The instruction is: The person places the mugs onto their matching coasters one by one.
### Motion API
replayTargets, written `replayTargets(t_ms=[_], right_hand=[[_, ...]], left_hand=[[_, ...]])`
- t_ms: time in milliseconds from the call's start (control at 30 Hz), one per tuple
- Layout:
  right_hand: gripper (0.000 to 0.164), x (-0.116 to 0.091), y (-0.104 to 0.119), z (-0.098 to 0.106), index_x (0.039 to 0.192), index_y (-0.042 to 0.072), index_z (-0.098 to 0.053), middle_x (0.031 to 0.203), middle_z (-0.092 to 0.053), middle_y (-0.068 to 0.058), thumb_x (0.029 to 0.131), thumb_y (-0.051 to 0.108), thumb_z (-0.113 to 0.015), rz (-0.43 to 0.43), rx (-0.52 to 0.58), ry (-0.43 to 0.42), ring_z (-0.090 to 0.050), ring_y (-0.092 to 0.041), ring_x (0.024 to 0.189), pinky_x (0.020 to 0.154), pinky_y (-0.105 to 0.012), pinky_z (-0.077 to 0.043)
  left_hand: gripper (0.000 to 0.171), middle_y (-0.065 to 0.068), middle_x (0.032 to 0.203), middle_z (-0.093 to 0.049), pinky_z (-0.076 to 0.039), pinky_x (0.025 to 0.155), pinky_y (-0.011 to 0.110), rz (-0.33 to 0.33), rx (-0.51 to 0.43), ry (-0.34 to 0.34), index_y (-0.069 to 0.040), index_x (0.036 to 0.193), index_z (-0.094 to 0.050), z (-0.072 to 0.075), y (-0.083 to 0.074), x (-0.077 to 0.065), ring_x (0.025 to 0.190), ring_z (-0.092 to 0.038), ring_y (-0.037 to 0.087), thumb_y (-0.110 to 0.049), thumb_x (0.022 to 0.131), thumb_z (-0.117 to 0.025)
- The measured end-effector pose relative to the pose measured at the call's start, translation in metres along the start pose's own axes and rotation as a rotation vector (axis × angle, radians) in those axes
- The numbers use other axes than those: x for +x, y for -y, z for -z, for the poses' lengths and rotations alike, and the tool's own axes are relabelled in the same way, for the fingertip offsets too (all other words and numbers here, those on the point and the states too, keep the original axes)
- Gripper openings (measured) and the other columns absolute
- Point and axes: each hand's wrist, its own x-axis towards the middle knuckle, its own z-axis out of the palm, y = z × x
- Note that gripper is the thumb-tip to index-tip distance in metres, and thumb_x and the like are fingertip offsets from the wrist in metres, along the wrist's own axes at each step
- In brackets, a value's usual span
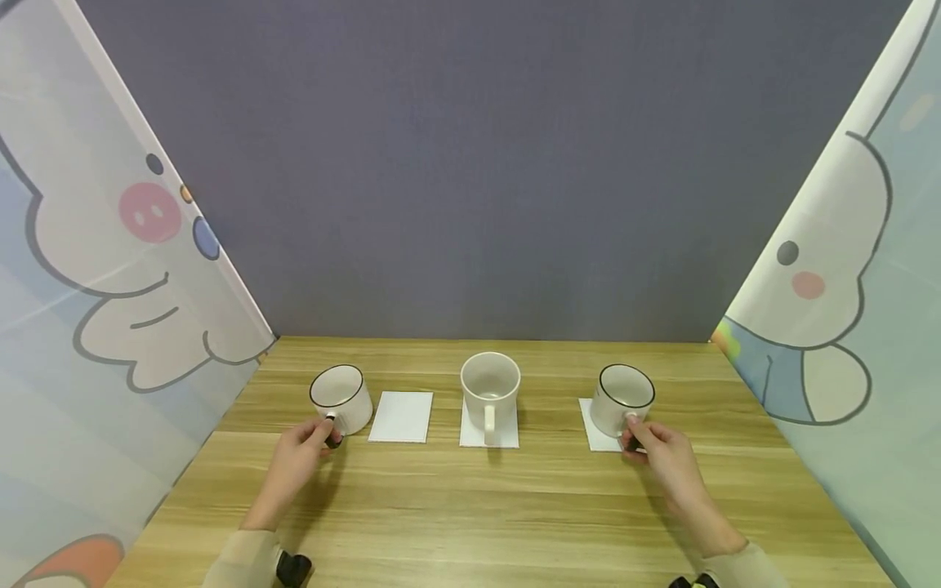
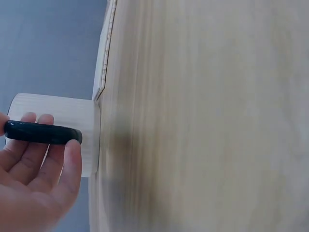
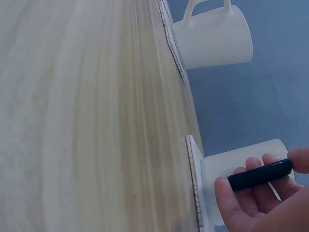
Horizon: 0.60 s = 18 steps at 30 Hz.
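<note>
In the head view, low and left of centre, your left hand [image 1: 297, 449] grips the left mug [image 1: 357, 412] by its black handle [image 1: 333, 433], the mug just beside the bare coaster [image 1: 401, 417]. Low and right of centre, your right hand [image 1: 667, 456] pinches the dark handle [image 1: 634, 443] of the right mug [image 1: 613, 420], which overlaps the right coaster [image 1: 603, 443]. If you pull unevenly on those small handles, a mug could well twist and tip; the right one might also drag the coaster beneath it. Looking into both black-rimmed mugs and the middle mug [image 1: 504, 408], which stands over the middle coaster [image 1: 509, 434], you see pale inner walls and no contents. In the left wrist view, at the left edge, your fingertips hold both ends of the handle, with others behind it; you cannot tell whether the mug's base bears fully on the table [image 2: 203, 121]. In the right wrist view, at lower right, your grip looks much the same, and the base appears to meet the coaster. Neither wrist view shows inside a mug.
</note>
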Motion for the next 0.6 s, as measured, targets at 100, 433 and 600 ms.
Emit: replayTargets(t_ms=[100, 433, 600], right_hand=[[0.053, -0.002, 0.003, 0.002, 0.104, -0.014, -0.059, 0.098, -0.061, -0.014, 0.098, 0.038, -0.050, 0.013, -0.034, 0.020, -0.062, -0.016, 0.090, 0.081, -0.034, -0.055], [0.045, -0.012, 0.018, 0.015, 0.113, -0.006, -0.063, 0.105, -0.066, -0.020, 0.098, 0.035, -0.051, 0.132, -0.515, -0.049, -0.063, -0.025, 0.089, 0.071, -0.032, -0.051], [0.035, -0.017, 0.029, 0.016, 0.107, -0.002, -0.068, 0.101, -0.068, -0.018, 0.095, 0.029, -0.057, 0.285, -0.631, -0.141, -0.063, -0.030, 0.091, 0.070, -0.033, -0.048]], left_hand=[[0.042, 0.013, 0.099, -0.064, -0.053, 0.080, 0.035, 0.008, -0.017, 0.015, 0.002, 0.093, -0.064, 0.001, 0.000, 0.000, 0.092, -0.058, 0.016, -0.034, 0.101, -0.044], [0.045, 0.012, 0.103, -0.063, -0.052, 0.083, 0.035, 0.015, -0.010, 0.061, 0.003, 0.094, -0.064, 0.003, -0.001, 0.004, 0.097, -0.058, 0.018, -0.036, 0.101, -0.043], [0.046, 0.013, 0.105, -0.063, -0.052, 0.084, 0.036, 0.029, -0.038, 0.079, 0.003, 0.094, -0.063, 0.006, -0.002, 0.003, 0.099, -0.059, 0.019, -0.039, 0.101, -0.044]])
